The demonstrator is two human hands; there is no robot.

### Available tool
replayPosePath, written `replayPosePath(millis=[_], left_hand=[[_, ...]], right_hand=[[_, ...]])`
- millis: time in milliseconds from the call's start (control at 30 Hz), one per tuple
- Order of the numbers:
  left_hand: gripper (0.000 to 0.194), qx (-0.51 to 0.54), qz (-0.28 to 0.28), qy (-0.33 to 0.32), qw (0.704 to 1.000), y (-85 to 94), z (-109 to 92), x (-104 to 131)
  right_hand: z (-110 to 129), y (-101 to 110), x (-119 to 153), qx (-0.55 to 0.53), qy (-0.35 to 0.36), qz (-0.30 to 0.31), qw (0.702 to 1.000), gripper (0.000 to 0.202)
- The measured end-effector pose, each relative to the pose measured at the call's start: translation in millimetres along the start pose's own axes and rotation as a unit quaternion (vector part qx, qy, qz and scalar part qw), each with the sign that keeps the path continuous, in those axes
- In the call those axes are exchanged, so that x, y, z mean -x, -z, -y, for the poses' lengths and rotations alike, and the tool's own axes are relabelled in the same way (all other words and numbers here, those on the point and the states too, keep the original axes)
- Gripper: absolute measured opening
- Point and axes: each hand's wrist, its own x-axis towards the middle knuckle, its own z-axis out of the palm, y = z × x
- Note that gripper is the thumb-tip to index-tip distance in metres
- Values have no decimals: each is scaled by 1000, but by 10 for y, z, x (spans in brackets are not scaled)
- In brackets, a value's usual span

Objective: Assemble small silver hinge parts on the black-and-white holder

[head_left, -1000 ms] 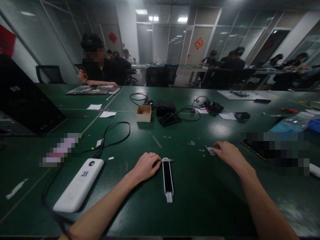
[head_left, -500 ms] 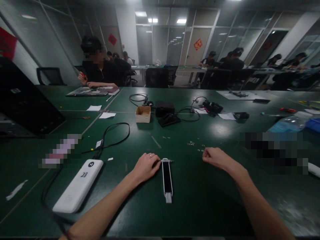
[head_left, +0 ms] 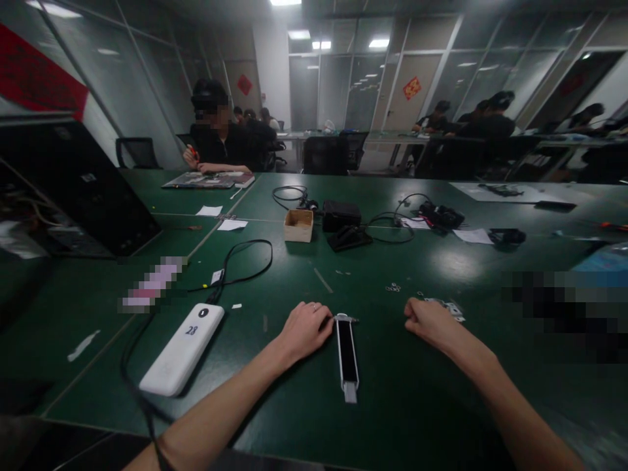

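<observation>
A slim black bar in a whitish frame (head_left: 347,353) lies lengthwise on the table, with a pale metal tab at its near end and a thin cross pin at its far end. My left hand (head_left: 308,330), wearing a ring, is closed with thumb and forefinger at the left end of that pin. To the right of the bar, my right hand (head_left: 429,320) rests low over the table, fingers curled in; what they hold, if anything, is hidden. Small flat metal pieces (head_left: 454,309) lie just behind it, partly covered. Several tiny rings (head_left: 393,287) are scattered farther off.
A white power bank (head_left: 184,350) marked 28 stands left of my left forearm, its black cable (head_left: 269,261) looping away. Beyond are an open small box (head_left: 298,227) and a black case (head_left: 342,216). A computer tower (head_left: 93,190) stands left; a person (head_left: 220,140) sits across.
The camera has turned left, so the scene slides right. My right hand has drawn slightly nearer, away from the rings, and metal pieces behind it now show. My left hand stays at the pin.
</observation>
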Motion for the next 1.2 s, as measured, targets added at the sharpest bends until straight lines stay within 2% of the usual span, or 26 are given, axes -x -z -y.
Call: replayPosePath(millis=[200, 400, 533, 600, 700, 833, 933, 1000, 1200], left_hand=[[13, 8, 10, -3, 1000, -9, -32, 1], [14, 13, 14, -8, 1000, 53, -58, 14], [17, 21, -2, -8, 1000, 96, -98, 28], [20, 23, -24, -10, 999, 102, -116, 35], [24, 25, -63, -44, 997, 82, -130, 45], [31, 22, -115, -115, 986, 9, -124, 58], [28, 18, -134, -168, 976, -55, -102, 62], [24, 10, -140, -188, 972, -84, -82, 62], [22, 0, -148, -183, 972, -86, -40, 56]], right_hand=[[70, -104, 16, 0, -9, -27, 1000, 25], [32, -177, 7, 18, -16, -43, 999, 23], [39, -227, -26, -13, 42, -80, 996, 21], [132, -245, -14, -68, 120, -124, 983, 18], [367, -291, 48, -179, 235, -184, 937, 17], [672, -407, 137, -285, 306, -202, 886, 14], [779, -476, 161, -329, 323, -197, 865, 10], [799, -487, 161, -347, 314, -196, 862, 9], [788, -454, 152, -375, 269, -193, 866, 16]])
